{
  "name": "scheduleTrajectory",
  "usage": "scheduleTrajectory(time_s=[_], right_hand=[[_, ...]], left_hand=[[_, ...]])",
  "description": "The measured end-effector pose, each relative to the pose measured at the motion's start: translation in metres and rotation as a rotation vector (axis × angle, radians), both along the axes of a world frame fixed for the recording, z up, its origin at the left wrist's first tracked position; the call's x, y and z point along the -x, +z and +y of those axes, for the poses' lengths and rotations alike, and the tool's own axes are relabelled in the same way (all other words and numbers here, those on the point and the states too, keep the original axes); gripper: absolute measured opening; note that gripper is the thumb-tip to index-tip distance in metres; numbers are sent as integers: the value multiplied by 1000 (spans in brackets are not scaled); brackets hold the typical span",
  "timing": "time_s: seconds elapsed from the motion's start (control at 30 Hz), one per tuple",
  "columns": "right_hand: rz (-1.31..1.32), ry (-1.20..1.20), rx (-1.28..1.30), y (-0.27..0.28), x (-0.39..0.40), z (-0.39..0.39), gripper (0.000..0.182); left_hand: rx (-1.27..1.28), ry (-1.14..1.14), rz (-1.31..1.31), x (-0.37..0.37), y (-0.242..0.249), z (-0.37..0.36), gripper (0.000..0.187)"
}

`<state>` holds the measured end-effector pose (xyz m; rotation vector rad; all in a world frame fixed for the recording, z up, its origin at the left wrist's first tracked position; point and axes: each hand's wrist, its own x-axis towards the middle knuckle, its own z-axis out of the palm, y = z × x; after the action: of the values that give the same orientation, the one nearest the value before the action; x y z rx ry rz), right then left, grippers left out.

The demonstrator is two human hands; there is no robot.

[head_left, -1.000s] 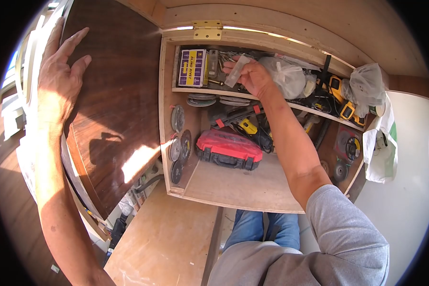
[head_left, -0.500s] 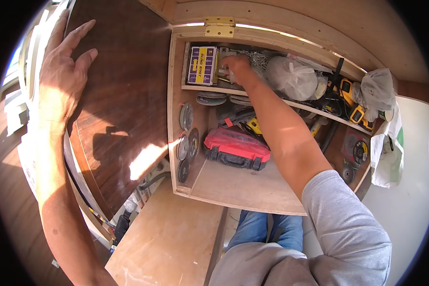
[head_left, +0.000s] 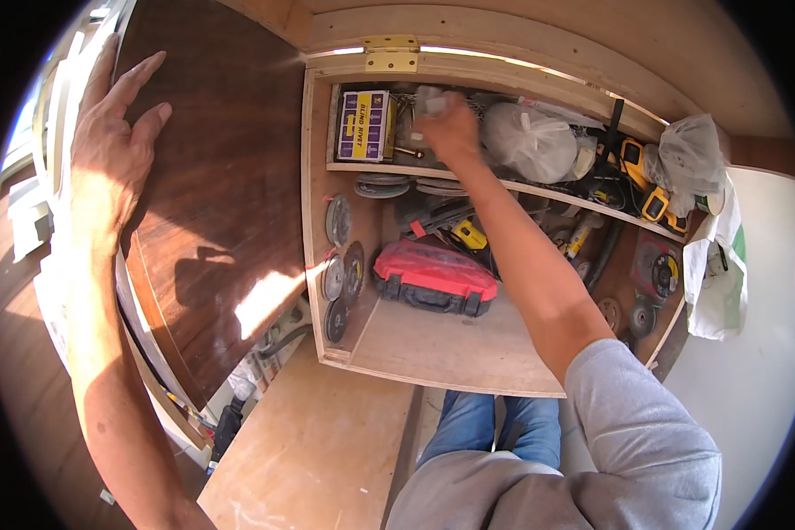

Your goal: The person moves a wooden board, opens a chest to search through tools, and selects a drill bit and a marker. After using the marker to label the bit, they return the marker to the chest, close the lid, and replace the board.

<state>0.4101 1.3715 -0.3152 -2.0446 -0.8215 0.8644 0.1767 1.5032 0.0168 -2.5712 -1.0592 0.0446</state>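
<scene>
My left hand point(head_left: 115, 132) rests with fingers spread on the edge of the dark wooden panel point(head_left: 212, 150). Over the upper shelf point(head_left: 495, 179) of the wooden cabinet, my right hand point(head_left: 453, 132) is closed on a small clear plastic packet point(head_left: 430, 100), slightly blurred; its contents cannot be made out. Just left of that hand stands a purple and yellow blind rivet box point(head_left: 365, 125). To its right sits a knotted, filled plastic bag point(head_left: 532, 141). A few loose metal pieces lie on the shelf beneath my fingers.
Below the shelf is a red and black tool case point(head_left: 435, 276). Grinding discs point(head_left: 337, 221) hang on the cabinet's left wall. Yellow and black tools point(head_left: 654, 203) crowd the right end, beside a hanging white bag point(head_left: 715, 274). A brass hinge point(head_left: 391, 53) is overhead.
My right hand has risen a little from the shelf with the clear packet, uncovering metal pieces below. My left hand keeps its place on the panel. The view has shifted slightly.
</scene>
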Motion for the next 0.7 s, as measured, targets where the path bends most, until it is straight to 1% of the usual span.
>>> scheduleTrajectory(time_s=[0.07,0.17,0.27,0.37,0.47,0.57,0.7], right_hand=[[-110,-73,-17,37,-19,-21,48],[-112,-189,-209,53,-39,-52,47],[-117,-226,-238,54,-56,-67,48],[-129,-230,-149,57,-65,-70,49],[-142,-225,-117,58,-69,-67,49],[-97,-211,-56,62,-71,-66,48],[-59,-177,-114,49,-67,-61,47]], left_hand=[[29,5,-4,3,-1,4,50],[29,17,-14,3,-3,4,50],[34,27,-14,4,-3,5,51],[27,16,-11,6,-4,7,50],[32,41,-4,5,-4,6,50],[20,29,-1,6,-4,6,50],[26,38,3,3,-3,4,50]])
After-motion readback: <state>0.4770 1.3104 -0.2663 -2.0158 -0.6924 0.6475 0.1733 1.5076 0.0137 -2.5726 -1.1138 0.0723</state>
